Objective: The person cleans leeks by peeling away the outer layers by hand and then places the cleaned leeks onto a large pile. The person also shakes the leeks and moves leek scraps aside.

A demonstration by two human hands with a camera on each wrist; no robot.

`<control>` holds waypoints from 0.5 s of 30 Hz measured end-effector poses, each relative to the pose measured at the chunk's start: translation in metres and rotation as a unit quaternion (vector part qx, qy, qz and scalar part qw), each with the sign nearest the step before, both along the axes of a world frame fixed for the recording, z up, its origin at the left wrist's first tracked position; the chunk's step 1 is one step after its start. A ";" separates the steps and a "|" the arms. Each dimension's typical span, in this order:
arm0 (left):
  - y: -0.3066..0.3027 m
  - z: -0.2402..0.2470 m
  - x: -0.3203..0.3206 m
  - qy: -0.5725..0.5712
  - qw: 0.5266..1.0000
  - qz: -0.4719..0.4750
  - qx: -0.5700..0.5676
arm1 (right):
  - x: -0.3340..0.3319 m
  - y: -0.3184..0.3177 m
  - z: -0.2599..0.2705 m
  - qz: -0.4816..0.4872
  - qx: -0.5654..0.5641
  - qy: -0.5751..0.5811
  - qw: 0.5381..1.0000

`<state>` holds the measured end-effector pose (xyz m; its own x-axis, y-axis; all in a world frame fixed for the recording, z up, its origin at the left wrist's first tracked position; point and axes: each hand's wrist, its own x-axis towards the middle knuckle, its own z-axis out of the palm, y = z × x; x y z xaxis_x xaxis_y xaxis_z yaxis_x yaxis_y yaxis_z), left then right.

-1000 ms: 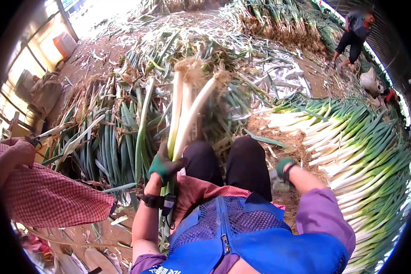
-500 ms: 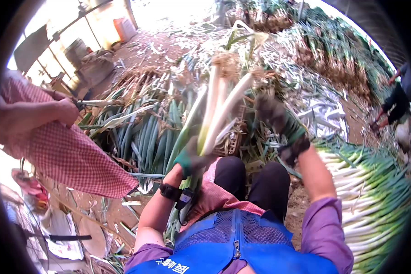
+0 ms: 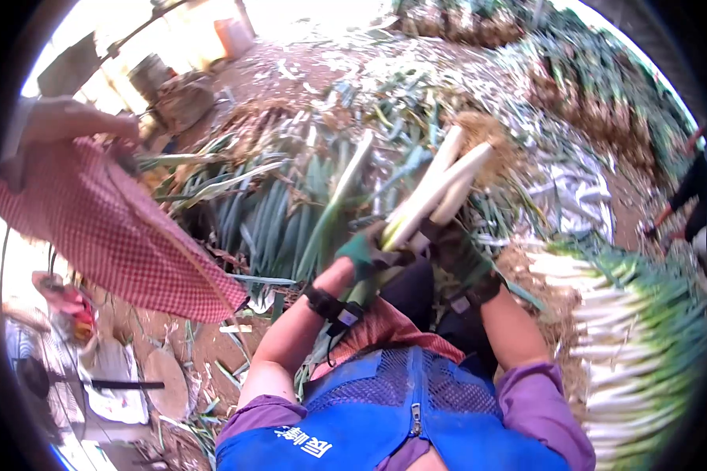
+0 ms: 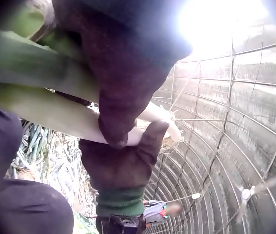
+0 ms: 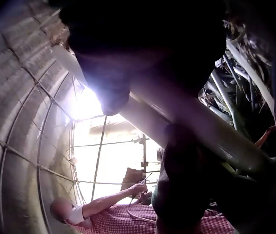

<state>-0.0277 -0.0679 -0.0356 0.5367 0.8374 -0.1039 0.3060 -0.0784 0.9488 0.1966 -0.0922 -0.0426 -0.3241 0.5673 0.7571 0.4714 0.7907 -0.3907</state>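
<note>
A small bunch of large green onions (image 3: pixel 430 198) slants up and to the right over the person's knees, white stalks and brown roots on top. My gloved left hand (image 3: pixel 369 253) grips the bunch low, where white turns to green. Close beside it, my gloved right hand (image 3: pixel 457 255) has its fingers around the white stalks. In the left wrist view, the left hand (image 4: pixel 128 63) wraps the stalks from above and the right hand (image 4: pixel 121 168) meets them from below. Dark gloved fingers cross the pale stalks (image 5: pixel 204 126) in the right wrist view. The green tops hang down behind the left wrist.
A heap of untrimmed green onions (image 3: pixel 267 212) lies ahead to the left. Cleaned green onions (image 3: pixel 628 337) lie in a long row at the right. A person in a checked apron (image 3: pixel 126 228) works close on the left; another person (image 3: pixel 691 188) stands far right.
The right hand has come up from the right side and in to the stalks, beside the left hand. The bunch has tilted to the right, and the view has turned.
</note>
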 end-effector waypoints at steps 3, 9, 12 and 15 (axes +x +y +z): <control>0.001 0.016 -0.001 -0.081 0.995 -0.017 -0.062 | -0.006 -0.001 0.010 0.070 -0.230 0.140 0.960; -0.001 0.027 0.013 -0.098 0.994 -0.005 -0.047 | -0.021 -0.009 0.037 0.233 -0.443 0.388 0.774; -0.001 0.029 0.009 -0.005 0.999 0.000 -0.049 | -0.019 -0.013 0.041 0.156 -0.420 0.342 0.826; 0.004 -0.003 -0.009 -0.125 0.988 -0.041 -0.083 | -0.014 0.001 0.008 0.117 -0.408 0.371 0.826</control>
<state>-0.0370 -0.0635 -0.0391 0.6285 0.7724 -0.0917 0.0601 0.0693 0.9958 0.1827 -0.0914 -0.0347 -0.1155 0.9744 0.1930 -0.2656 0.1569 -0.9512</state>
